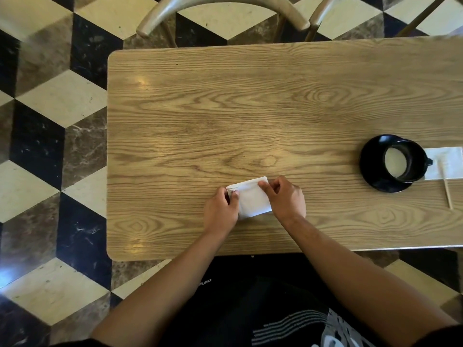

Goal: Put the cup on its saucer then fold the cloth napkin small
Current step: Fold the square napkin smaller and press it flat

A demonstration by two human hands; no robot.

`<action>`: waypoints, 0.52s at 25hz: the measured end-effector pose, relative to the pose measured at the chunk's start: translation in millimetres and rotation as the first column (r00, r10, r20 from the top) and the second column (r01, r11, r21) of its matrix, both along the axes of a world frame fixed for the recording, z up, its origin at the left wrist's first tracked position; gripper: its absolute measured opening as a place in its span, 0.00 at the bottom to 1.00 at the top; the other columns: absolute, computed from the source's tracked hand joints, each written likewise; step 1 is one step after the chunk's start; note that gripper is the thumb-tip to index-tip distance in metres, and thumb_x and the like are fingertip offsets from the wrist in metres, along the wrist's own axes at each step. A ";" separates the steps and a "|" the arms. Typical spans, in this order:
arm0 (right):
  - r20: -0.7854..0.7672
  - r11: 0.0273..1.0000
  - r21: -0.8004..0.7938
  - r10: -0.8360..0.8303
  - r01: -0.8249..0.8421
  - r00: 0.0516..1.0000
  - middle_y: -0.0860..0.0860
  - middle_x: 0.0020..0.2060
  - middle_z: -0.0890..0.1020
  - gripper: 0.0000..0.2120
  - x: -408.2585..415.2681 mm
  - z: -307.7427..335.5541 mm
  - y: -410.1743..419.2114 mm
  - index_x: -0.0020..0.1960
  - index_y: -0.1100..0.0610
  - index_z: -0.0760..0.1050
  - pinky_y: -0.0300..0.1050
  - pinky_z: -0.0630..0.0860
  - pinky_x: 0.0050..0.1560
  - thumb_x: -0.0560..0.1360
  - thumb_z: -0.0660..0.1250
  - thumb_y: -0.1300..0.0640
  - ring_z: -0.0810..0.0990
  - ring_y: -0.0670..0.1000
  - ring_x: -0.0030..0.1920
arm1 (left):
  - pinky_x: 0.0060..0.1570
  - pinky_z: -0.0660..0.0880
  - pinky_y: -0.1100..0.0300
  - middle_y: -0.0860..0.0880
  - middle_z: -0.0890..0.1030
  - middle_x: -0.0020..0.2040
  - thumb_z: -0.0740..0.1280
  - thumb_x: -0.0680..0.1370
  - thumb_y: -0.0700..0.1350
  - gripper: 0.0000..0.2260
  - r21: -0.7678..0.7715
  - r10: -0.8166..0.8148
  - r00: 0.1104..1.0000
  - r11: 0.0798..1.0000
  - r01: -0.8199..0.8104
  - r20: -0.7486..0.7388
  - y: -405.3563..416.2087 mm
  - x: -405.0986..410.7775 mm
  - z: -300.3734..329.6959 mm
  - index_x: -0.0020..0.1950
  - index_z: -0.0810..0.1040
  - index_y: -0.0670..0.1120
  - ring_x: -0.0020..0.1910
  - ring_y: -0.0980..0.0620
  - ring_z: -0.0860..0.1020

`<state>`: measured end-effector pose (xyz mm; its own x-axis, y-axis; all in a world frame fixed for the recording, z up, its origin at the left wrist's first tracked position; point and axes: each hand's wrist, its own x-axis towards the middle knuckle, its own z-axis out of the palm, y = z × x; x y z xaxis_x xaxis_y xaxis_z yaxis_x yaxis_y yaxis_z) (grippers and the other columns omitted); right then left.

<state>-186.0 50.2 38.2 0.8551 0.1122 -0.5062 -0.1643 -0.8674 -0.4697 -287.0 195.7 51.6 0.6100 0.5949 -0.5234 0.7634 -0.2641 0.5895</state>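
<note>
A small folded white cloth napkin (251, 199) lies on the wooden table (250, 116) near its front edge. My left hand (220, 209) pinches the napkin's left edge. My right hand (285, 197) pinches its upper right corner and covers its right side. At the far right a black cup (414, 164) with a pale inside stands upright on a black saucer (370, 159). Both hands are well to the left of the cup.
A white paper (446, 162) lies under the saucer's right side, with a thin wooden stick (447, 191) across it. Two curved chair backs (225, 6) stand beyond the table's far edge. The floor around is checkered tile.
</note>
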 end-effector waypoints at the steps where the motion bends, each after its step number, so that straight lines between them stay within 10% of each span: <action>1: 0.005 1.000 -0.023 0.013 -0.013 1.000 0.46 0.35 0.82 0.23 0.4 0.3 1.2 0.42 0.51 0.75 0.49 0.75 0.41 0.75 0.64 0.30 0.80 0.54 0.41 | 0.44 0.71 0.46 0.41 0.83 0.42 0.66 0.82 0.53 0.14 0.020 -0.023 1.000 1.000 0.024 -0.013 0.9 0.7 -1.2 0.43 0.69 0.47 0.45 0.36 0.80; 13: 0.185 0.939 -0.242 0.292 -0.245 0.938 0.51 0.37 0.84 0.27 -3.2 -3.9 2.1 0.43 0.50 0.73 0.48 0.68 0.39 0.79 0.50 0.29 0.83 0.60 0.40 | 0.44 0.70 0.47 0.38 0.84 0.50 0.59 0.86 0.52 0.15 0.148 -0.130 0.989 0.979 0.139 -0.070 -8.0 1.5 -6.6 0.56 0.73 0.40 0.50 0.34 0.81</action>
<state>-189.2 52.3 34.3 0.8986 0.2631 -0.3511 0.1728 -0.9478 -0.2681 -285.6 187.7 45.0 0.6602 0.5850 -0.4710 0.7474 -0.4497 0.4890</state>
